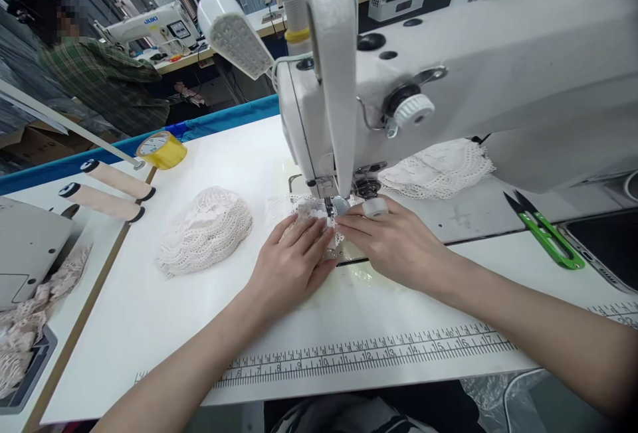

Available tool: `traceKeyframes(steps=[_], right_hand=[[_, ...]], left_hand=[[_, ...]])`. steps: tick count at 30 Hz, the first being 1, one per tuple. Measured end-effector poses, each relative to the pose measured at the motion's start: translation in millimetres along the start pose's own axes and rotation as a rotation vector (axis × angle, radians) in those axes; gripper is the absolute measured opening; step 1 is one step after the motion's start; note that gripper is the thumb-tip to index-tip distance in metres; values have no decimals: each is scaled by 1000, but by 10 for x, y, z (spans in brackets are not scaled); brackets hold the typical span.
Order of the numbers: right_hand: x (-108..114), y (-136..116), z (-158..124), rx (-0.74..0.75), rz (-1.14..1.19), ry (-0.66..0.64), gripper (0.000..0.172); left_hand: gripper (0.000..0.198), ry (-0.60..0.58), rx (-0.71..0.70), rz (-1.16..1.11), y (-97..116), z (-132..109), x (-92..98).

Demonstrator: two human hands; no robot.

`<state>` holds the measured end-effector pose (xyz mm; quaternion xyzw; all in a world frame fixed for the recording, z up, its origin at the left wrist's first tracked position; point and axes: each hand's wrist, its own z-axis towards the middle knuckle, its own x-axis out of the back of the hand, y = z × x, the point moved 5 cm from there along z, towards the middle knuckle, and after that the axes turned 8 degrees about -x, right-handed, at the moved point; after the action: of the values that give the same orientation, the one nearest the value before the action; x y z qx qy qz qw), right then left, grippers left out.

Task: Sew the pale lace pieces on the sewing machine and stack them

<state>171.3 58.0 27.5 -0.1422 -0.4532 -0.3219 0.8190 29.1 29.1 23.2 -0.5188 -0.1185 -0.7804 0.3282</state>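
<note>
A piece of white lace (305, 206) lies under the needle and presser foot (329, 207) of a white sewing machine (463, 74). My left hand (292, 257) rests flat on the lace, fingers stretched out, with the tips just in front of the foot. From the other side my right hand (399, 244) reaches in. Its fingers are extended and its fingertips touch the lace beside the needle; its thumb is mostly hidden. Left of my hands sits a stacked bundle of lace pieces (207, 230). More lace (438, 169) lies behind the needle, under the machine arm.
Green thread snips (551, 237) and a phone (608, 247) lie at the right. A printed ruler (349, 358) runs along the front edge. At the left are thread cones (102, 202) and yellow tape (162, 149). A co-worker (100, 74) sits at another machine (154, 28).
</note>
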Motion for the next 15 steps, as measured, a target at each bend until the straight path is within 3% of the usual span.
traceKeyframes(steps=[5, 8, 11, 15], right_hand=[[3, 3, 0, -28, 26, -13, 30], [1, -14, 11, -35, 46, -35, 22], [3, -39, 33, -34, 36, -18, 18], [-20, -40, 66, -49, 5, 22, 28]], left_hand=[[16, 66, -69, -63, -31, -53, 61], [15, 85, -83, -38, -47, -51, 52], [16, 81, -50, -51, -56, -32, 35], [13, 86, 50, -122, -68, -3, 58]])
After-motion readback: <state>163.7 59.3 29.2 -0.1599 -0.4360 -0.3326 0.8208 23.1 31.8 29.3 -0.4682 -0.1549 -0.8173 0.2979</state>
